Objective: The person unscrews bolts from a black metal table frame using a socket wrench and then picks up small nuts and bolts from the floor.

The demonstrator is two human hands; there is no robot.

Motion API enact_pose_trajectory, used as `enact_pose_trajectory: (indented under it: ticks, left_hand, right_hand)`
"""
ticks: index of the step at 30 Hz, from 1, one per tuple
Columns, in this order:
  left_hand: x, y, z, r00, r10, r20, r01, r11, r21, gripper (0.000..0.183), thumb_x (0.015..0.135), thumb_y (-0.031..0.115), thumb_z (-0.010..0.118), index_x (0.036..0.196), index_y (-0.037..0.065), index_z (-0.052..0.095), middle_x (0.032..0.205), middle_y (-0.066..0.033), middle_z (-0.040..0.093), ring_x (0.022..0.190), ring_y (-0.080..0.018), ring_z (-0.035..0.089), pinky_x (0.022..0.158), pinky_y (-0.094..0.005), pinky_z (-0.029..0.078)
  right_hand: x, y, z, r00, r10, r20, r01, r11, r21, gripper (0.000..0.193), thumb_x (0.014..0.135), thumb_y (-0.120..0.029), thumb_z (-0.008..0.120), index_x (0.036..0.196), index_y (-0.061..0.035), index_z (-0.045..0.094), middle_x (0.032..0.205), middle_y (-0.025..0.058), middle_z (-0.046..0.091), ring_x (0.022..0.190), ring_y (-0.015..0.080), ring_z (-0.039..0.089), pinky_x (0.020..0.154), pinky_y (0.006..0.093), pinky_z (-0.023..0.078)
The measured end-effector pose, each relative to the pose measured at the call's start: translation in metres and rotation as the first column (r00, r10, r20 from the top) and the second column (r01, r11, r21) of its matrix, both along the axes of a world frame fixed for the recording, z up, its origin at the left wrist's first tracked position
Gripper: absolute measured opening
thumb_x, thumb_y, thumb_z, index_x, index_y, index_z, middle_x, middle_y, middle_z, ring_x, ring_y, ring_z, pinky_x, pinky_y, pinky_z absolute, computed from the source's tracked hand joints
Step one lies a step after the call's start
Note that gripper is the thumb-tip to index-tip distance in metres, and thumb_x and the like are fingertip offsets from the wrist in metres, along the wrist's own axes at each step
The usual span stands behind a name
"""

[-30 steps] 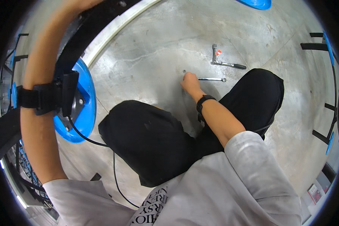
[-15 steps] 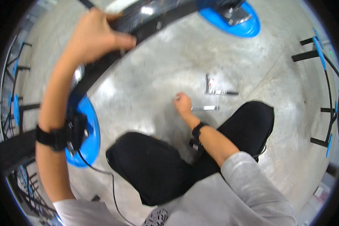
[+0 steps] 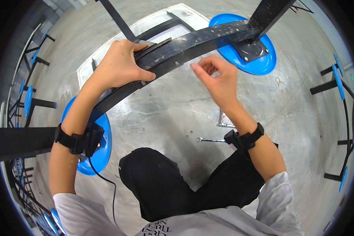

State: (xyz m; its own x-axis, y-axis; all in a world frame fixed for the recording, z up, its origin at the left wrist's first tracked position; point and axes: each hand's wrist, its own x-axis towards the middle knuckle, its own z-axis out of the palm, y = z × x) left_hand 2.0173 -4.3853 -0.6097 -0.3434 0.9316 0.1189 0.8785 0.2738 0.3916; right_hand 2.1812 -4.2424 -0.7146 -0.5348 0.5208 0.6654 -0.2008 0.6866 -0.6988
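Note:
My left hand (image 3: 124,67) is closed across a curved black metal beam (image 3: 200,40), its thumb on the near side and its fingers over the top. Under those fingers a thin dark flat piece (image 3: 159,47) lies along the beam's upper face. My right hand (image 3: 220,78) is raised just short of the beam, not touching it. Its fingers are curled and the thumb meets the forefinger; whatever may be between them is too small to make out. On the concrete floor below lies a silver wrench (image 3: 210,140), partly covered by the right wrist strap.
Blue round seats (image 3: 269,59) on black plates flank the beam at right and left. A clear packet (image 3: 225,119) rests on the floor beyond the wrench. Behind the beam is a white board (image 3: 185,11). A black cable (image 3: 115,196) hangs from my left wrist strap.
My right hand has risen from the floor beside the wrench to near the beam. My left hand keeps its grip on the beam. The view has tilted, bringing more of the far side into sight.

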Motion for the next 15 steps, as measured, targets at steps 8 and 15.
enact_pose_trajectory:
  ticks: [8, 15]
  left_hand:
    - [-0.002, -0.001, 0.001, 0.999, 0.032, -0.031, -0.033, 0.999, -0.017, 0.062, 0.05, 0.023, 0.072, 0.102, -0.008, 0.062, 0.065, -0.0188, 0.062, 0.056, -0.0206, 0.059, 0.062, -0.0288, 0.049]
    - [0.004, 0.001, 0.008, 0.996, 0.059, -0.062, -0.067, 0.986, -0.149, 0.068, 0.049, 0.024, 0.073, 0.107, -0.009, 0.06, 0.075, -0.0207, 0.064, 0.064, -0.0233, 0.06, 0.067, -0.0297, 0.048]
  right_hand:
    - [-0.024, -0.011, -0.041, 0.942, 0.334, 0.034, -0.257, 0.783, -0.566, 0.045, 0.068, -0.023, 0.078, 0.095, 0.0053, 0.057, 0.074, 0.004, 0.058, 0.068, 0.009, 0.054, 0.06, 0.0227, 0.045]
    - [-0.037, -0.016, -0.04, 0.945, 0.314, -0.09, -0.286, 0.661, -0.694, 0.039, 0.072, -0.022, 0.076, 0.094, 0.0021, 0.056, 0.082, 0.0063, 0.059, 0.068, 0.0098, 0.055, 0.061, 0.0227, 0.045]
